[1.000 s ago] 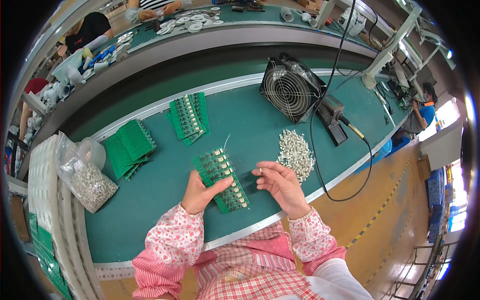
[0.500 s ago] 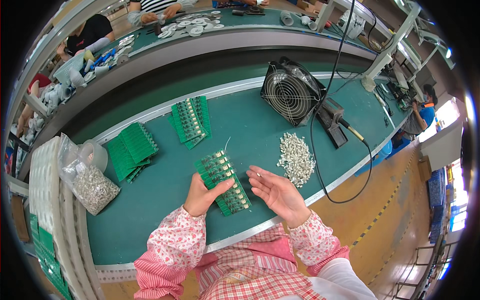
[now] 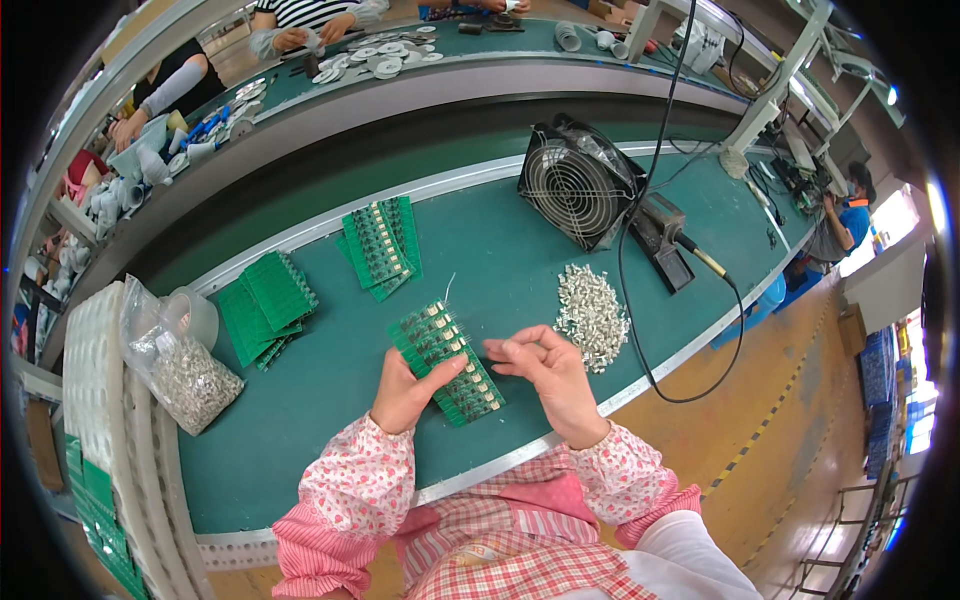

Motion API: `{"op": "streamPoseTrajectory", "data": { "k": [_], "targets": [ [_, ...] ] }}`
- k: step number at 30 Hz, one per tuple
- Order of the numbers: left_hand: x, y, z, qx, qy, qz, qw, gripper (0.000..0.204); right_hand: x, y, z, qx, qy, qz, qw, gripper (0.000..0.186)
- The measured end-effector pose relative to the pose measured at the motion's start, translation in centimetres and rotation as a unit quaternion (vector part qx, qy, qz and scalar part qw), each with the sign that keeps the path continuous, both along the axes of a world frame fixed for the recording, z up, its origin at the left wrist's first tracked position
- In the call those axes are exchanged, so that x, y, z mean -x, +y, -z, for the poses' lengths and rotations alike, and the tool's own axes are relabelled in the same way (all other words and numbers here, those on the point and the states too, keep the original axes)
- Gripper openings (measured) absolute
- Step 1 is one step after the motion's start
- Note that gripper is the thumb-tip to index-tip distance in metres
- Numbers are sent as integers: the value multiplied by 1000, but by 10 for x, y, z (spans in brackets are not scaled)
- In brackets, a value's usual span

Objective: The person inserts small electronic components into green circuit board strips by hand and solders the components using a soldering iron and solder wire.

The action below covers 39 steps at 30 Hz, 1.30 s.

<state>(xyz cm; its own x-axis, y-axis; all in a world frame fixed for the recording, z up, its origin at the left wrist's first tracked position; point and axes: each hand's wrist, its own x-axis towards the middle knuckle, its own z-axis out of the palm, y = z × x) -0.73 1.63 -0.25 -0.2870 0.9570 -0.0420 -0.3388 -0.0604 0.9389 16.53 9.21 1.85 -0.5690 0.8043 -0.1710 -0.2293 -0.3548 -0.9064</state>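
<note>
My left hand [image 3: 405, 390] grips a green circuit board [image 3: 440, 350] lined with pale components, thumb lying on its face. My right hand [image 3: 550, 380] is beside the board's right edge, thumb and forefinger closed together; what is between them is too small to make out. To its right lies a heap of small silvery-white parts [image 3: 590, 315]. Beyond the board are a stack of populated boards [image 3: 380, 245] and, further left, a stack of plain green boards [image 3: 270, 295].
A black fan [image 3: 570, 190] stands at the back beside a soldering-iron holder [image 3: 660, 260] with a looping cable. At left are a bag of parts [image 3: 195, 385] and white trays [image 3: 95, 370]. Co-workers' hands [image 3: 295, 38] work across the bench; another person [image 3: 848, 220] sits at right.
My right hand has shifted slightly left toward the board, its thumb and forefinger now closer together. My left hand still holds the board. A co-worker's hand at upper left has moved.
</note>
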Motion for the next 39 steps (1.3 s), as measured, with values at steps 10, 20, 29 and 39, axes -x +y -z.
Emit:
{"op": "streamPoseTrajectory", "data": {
  "k": [10, 20, 29, 39],
  "targets": [
    [-5, -1, -3, -14, 94, -28, 995, 14, 19, -9, 8, 23, -7, -28, 999, 18],
    [-7, -2, -11, -22, 119, -38, 992, 14, 27, -17, 13, 65, 31, -8, 997, 20],
    [-9, -3, -8, -43, 159, -44, 985, 17, 29, -24, 17, 4, 7, 22, 1000, 14],
    [-21, -1, -2, -11, 47, -41, 998, 36, 22, -11, 13, -65, 12, 79, 995, 20]
  ]
}}
